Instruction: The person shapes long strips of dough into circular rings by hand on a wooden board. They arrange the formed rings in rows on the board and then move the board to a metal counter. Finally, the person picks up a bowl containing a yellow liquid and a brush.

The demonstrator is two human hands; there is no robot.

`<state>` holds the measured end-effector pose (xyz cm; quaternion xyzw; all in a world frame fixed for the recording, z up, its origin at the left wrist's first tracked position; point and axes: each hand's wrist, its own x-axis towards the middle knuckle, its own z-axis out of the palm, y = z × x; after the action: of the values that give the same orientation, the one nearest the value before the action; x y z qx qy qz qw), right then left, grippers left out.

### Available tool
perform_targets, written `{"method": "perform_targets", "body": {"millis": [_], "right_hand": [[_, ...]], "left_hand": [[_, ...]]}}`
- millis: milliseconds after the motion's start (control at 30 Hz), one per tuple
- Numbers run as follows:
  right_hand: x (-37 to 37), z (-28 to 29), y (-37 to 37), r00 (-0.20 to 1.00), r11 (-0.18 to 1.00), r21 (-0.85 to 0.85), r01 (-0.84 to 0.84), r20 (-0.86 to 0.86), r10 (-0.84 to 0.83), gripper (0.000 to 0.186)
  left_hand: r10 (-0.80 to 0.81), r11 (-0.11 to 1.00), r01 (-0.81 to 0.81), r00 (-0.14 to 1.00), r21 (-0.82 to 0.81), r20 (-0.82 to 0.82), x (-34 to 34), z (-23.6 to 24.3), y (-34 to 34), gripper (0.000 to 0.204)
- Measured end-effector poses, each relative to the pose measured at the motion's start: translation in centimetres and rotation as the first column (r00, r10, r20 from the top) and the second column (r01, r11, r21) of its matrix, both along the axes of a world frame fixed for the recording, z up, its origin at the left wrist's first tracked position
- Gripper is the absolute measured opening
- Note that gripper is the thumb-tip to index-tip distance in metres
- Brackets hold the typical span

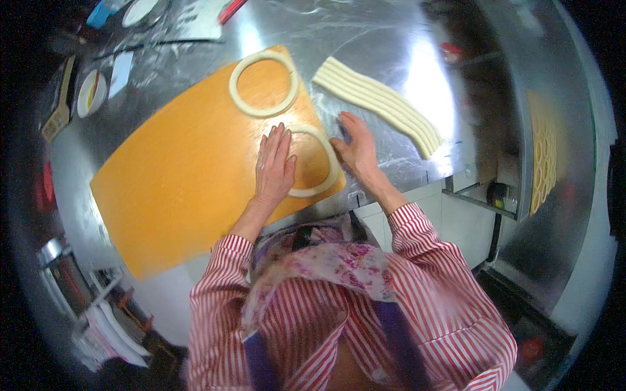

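Two pale dough rings rest on a yellow-orange board, the far ring [261, 112] whole and round, the near ring [333, 166] partly hidden at its left. My left hand [275, 166] lies over the near ring's left side, fingers stretched out flat with nothing held. Just off the board's right edge, my right hand [358, 148] is beside the same ring, its thumb close to the dough and its fingers apart. Beyond it, several long dough strips [381, 104] lie side by side on the metal table.
The yellow-orange board [176, 169] covers much of the floured metal table [365, 36]. At the left stands a white bowl [92, 94] with something yellow inside. On the right, a yellow tray [544, 156] carries several rings. A metal-framed shelf [486, 202] is below.
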<state>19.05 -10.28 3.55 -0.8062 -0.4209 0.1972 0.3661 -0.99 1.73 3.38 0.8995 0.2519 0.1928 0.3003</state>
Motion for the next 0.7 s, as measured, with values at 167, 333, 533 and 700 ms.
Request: {"method": "perform_targets", "body": {"millis": [167, 333, 533, 700], "right_hand": [[5.4, -1.0, -5.6, 0.9, 0.962, -0.086, 0.257, 0.384, -0.206, 0.058], [3.9, -1.5, -6.7, 0.838, 0.91, -0.222, 0.351, 0.507, -0.2, 0.062], [1.4, -2.5, -5.8, 0.862, 0.913, -0.229, 0.338, 0.464, -0.203, 0.064], [-1.6, -3.0, -6.1, 0.859, 0.932, -0.216, 0.293, 0.488, -0.157, 0.066]], "left_hand": [[-0.258, 0.956, 0.267, 0.963, 0.118, -0.082, 9.6, 1.0, 1.8, 0.059], [-0.286, 0.9, 0.377, 0.889, 0.216, -0.358, 14.9, -1.6, 1.2, 0.063], [-0.273, 0.881, 0.408, 0.853, 0.242, -0.445, 13.9, -1.8, 1.8, 0.064], [-0.274, 0.852, 0.45, 0.818, 0.266, -0.507, 10.9, -0.3, 2.6, 0.06]]}}
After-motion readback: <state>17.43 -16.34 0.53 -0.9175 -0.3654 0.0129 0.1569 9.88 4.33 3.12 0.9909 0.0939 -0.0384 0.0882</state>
